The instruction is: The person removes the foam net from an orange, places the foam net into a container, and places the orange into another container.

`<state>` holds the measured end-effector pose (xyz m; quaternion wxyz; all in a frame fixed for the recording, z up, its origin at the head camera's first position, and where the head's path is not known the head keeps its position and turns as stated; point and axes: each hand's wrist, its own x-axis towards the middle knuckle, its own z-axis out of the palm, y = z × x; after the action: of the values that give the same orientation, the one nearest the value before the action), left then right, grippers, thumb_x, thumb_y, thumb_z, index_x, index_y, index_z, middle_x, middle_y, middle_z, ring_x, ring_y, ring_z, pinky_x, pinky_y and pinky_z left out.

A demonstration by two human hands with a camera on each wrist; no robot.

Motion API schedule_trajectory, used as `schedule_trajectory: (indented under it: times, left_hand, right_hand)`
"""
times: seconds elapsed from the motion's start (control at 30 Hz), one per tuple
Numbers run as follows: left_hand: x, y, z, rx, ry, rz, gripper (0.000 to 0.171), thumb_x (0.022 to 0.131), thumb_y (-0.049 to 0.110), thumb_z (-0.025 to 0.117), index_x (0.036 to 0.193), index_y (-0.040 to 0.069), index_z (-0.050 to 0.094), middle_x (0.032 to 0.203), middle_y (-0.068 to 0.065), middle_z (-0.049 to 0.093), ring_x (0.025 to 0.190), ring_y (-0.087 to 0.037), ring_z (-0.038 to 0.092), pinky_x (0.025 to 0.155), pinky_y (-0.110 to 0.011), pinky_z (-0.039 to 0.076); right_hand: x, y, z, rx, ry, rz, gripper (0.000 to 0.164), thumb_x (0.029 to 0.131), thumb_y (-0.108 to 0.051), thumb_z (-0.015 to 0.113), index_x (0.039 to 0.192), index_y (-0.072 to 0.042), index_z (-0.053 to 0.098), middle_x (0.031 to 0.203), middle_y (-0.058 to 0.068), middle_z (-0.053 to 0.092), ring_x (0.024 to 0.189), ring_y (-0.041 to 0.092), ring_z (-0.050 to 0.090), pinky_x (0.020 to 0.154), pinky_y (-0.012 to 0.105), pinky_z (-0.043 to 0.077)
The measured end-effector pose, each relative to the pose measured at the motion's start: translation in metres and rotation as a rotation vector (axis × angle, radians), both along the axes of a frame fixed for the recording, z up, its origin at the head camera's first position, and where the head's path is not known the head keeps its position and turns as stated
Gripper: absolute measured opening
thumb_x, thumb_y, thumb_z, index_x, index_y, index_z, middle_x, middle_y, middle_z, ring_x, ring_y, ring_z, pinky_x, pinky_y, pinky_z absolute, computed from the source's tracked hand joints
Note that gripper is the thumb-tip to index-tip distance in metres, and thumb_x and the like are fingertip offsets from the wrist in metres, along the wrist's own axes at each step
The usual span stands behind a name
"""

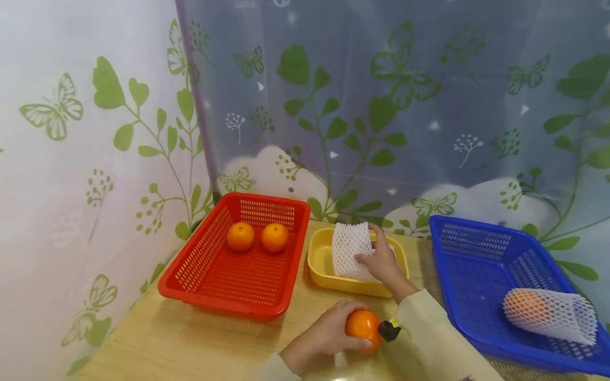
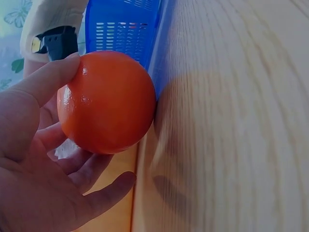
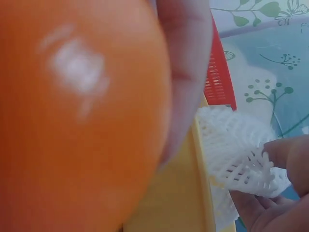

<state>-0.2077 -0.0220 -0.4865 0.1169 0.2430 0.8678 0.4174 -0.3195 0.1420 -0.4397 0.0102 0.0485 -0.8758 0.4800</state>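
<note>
My left hand [image 1: 332, 329] grips an orange [image 1: 364, 330] low over the table, thumb on one side and fingers curled round the other. In the left wrist view the orange [image 2: 108, 102] sits close to the wooden surface. My right hand [image 1: 383, 260] pinches a white foam net sleeve [image 1: 351, 246] over the yellow basket [image 1: 329, 282]. The right wrist view shows the net [image 3: 236, 154] bunched between thumb and fingers, with the orange [image 3: 77, 125] large in front. More white netting lies in the yellow basket, partly behind the right hand.
A red basket [image 1: 229, 307] at the left holds two oranges [image 1: 257, 237]. At the right, a blue basket [image 1: 469, 280] holds a fruit in a white net sleeve [image 1: 548, 315]. A patterned curtain [image 1: 333, 106] hangs behind the wooden table [image 1: 157, 338].
</note>
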Motion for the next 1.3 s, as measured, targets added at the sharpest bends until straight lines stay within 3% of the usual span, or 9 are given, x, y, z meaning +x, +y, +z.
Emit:
schedule_trajectory:
  times: [0.17, 0.3, 0.47, 0.53, 0.67, 0.77, 1.0, 1.3]
  left_hand:
    - [0.0, -0.001, 0.001, 0.006, -0.005, -0.006, 0.063, 0.078, 0.034, 0.082, 0.132, 0.016, 0.056, 0.122, 0.001, 0.055, 0.106, -0.01, 0.052, 0.093, -0.029, 0.044]
    - [-0.001, -0.002, 0.0, 0.009, -0.021, 0.002, 0.063, 0.078, 0.035, 0.082, 0.132, 0.017, 0.056, 0.122, 0.003, 0.055, 0.105, -0.009, 0.052, 0.093, -0.029, 0.044]
    - [-0.001, -0.001, -0.001, 0.015, -0.013, 0.002, 0.062, 0.077, 0.035, 0.082, 0.131, 0.017, 0.057, 0.121, 0.002, 0.055, 0.105, -0.011, 0.052, 0.093, -0.03, 0.044]
    - [0.0, -0.001, -0.001, 0.018, -0.015, 0.002, 0.062, 0.077, 0.035, 0.082, 0.131, 0.018, 0.057, 0.122, 0.002, 0.055, 0.106, -0.012, 0.052, 0.093, -0.031, 0.044]
    - [0.0, -0.002, -0.001, 0.017, -0.022, 0.006, 0.06, 0.078, 0.035, 0.082, 0.131, 0.02, 0.056, 0.124, 0.002, 0.054, 0.108, -0.012, 0.051, 0.094, -0.032, 0.044]
    - [0.0, -0.001, -0.001, 0.017, -0.018, 0.007, 0.06, 0.078, 0.035, 0.082, 0.13, 0.02, 0.056, 0.124, 0.002, 0.054, 0.108, -0.012, 0.051, 0.094, -0.032, 0.044]
    - [-0.002, -0.001, -0.003, 0.023, -0.026, 0.017, 0.06, 0.078, 0.036, 0.081, 0.13, 0.022, 0.056, 0.124, 0.003, 0.053, 0.108, -0.013, 0.051, 0.094, -0.034, 0.045]
    - [-0.001, -0.002, -0.002, 0.023, -0.043, 0.014, 0.06, 0.078, 0.036, 0.082, 0.13, 0.023, 0.055, 0.124, 0.004, 0.052, 0.108, -0.013, 0.051, 0.094, -0.036, 0.044]
  right_hand:
    - [-0.001, -0.008, -0.002, 0.017, -0.041, -0.001, 0.089, 0.086, -0.005, 0.072, 0.154, -0.014, 0.015, 0.133, 0.03, 0.047, 0.114, 0.045, 0.053, 0.089, 0.052, 0.05]
    - [0.001, -0.009, -0.001, 0.079, -0.01, 0.024, 0.088, 0.087, -0.007, 0.072, 0.154, -0.011, 0.016, 0.136, 0.028, 0.044, 0.116, 0.044, 0.052, 0.089, 0.052, 0.05]
    - [0.006, -0.004, 0.002, 0.17, 0.047, 0.036, 0.075, 0.086, -0.005, 0.071, 0.148, -0.005, 0.03, 0.137, 0.028, 0.045, 0.12, 0.043, 0.049, 0.093, 0.054, 0.047]
    - [0.007, -0.001, 0.003, 0.225, 0.069, 0.048, 0.061, 0.086, -0.005, 0.071, 0.141, -0.001, 0.044, 0.135, 0.027, 0.047, 0.121, 0.044, 0.047, 0.096, 0.056, 0.043]
    - [0.01, 0.002, 0.005, 0.385, 0.082, 0.101, 0.027, 0.085, -0.009, 0.071, 0.11, 0.002, 0.069, 0.132, 0.028, 0.051, 0.123, 0.046, 0.045, 0.101, 0.058, 0.037]
    - [0.012, 0.004, 0.007, 0.486, 0.042, 0.157, 0.019, 0.087, -0.017, 0.071, 0.095, -0.001, 0.075, 0.136, 0.031, 0.048, 0.126, 0.048, 0.042, 0.105, 0.058, 0.034]
    - [0.018, 0.008, 0.015, 0.488, -0.027, 0.224, 0.029, 0.09, -0.025, 0.068, 0.105, -0.001, 0.073, 0.143, 0.033, 0.039, 0.132, 0.05, 0.035, 0.108, 0.059, 0.029]
    - [0.023, 0.017, 0.018, 0.467, 0.028, 0.305, 0.048, 0.092, -0.025, 0.066, 0.131, 0.002, 0.057, 0.139, 0.033, 0.043, 0.129, 0.05, 0.038, 0.103, 0.062, 0.033]
